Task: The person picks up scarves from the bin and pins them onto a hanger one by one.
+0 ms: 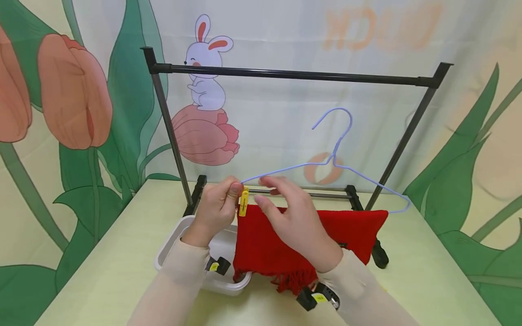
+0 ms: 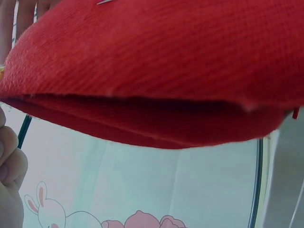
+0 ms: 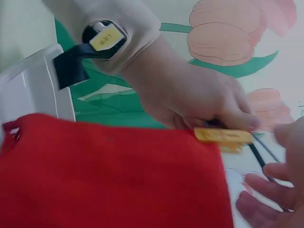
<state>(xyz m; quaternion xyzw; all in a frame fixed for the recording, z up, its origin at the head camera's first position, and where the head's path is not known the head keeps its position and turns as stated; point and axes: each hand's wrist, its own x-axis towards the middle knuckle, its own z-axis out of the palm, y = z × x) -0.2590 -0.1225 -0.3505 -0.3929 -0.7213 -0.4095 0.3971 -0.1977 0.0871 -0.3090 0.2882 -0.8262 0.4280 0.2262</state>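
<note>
My left hand (image 1: 216, 208) grips the left end of a thin lavender wire hanger (image 1: 288, 169), thumb on top, in the head view. A red fringed scarf (image 1: 261, 244) hangs folded over the hanger's lower bar. A yellow clothespin (image 1: 244, 201) sits at the scarf's upper left corner, right beside my left thumb; the right wrist view shows the clothespin (image 3: 223, 136) lying across that corner. My right hand (image 1: 299, 222) is in front of the scarf, fingers parted and holding nothing, fingertips close to the wire and clothespin. In the left wrist view, the scarf (image 2: 166, 57) covers most of the frame.
A black metal rack (image 1: 285, 74) stands behind the hanger, its top bar higher than the hook. Under my left forearm, a white plastic basin (image 1: 175, 235) rests on the pale table (image 1: 122, 253). A printed curtain (image 1: 269, 117) with tulips and a rabbit closes off the back.
</note>
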